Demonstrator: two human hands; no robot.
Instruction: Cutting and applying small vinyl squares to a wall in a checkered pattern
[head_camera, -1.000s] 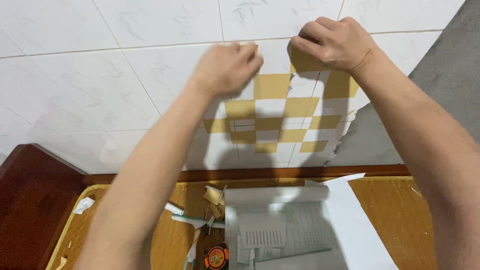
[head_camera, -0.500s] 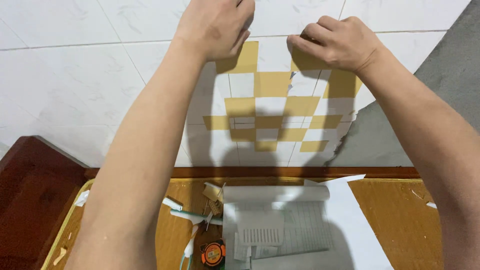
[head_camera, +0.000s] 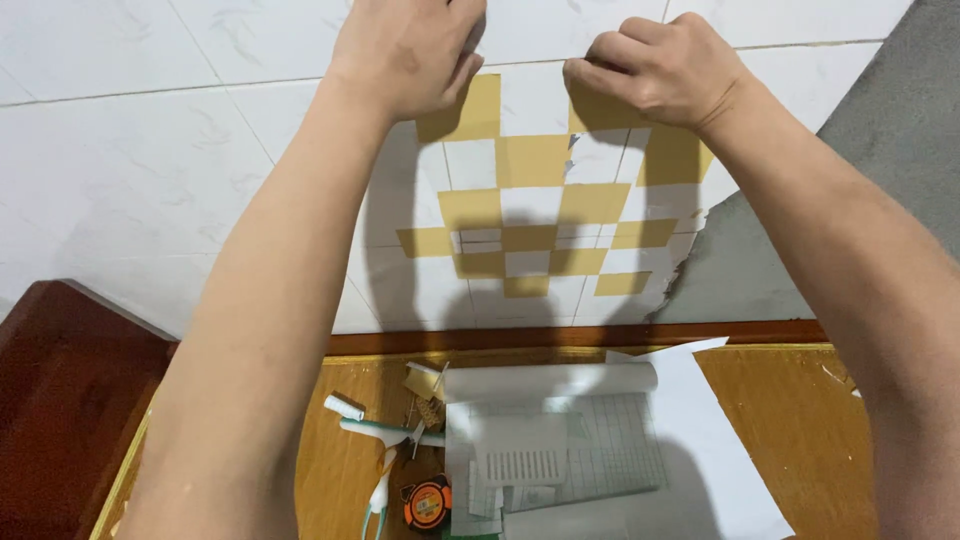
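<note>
Hands (head_camera: 410, 50) (head_camera: 655, 75) pressing glossy yellow-and-white checkered film (head_camera: 530, 215), tiled wall (head_camera: 150, 160)

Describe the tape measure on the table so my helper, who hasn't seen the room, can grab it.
Start at the yellow wooden table below the white tiled wall. Left of the curled gridded backing sheets, near the bottom edge, lies the round orange-and-black tape measure, the only orange thing among white scraps.

Below you, the wooden table (head_camera: 780, 420) carries a paper roll (head_camera: 550, 382), tape measure (head_camera: 427, 503), squeegee (head_camera: 385, 440) and scraps.
</note>
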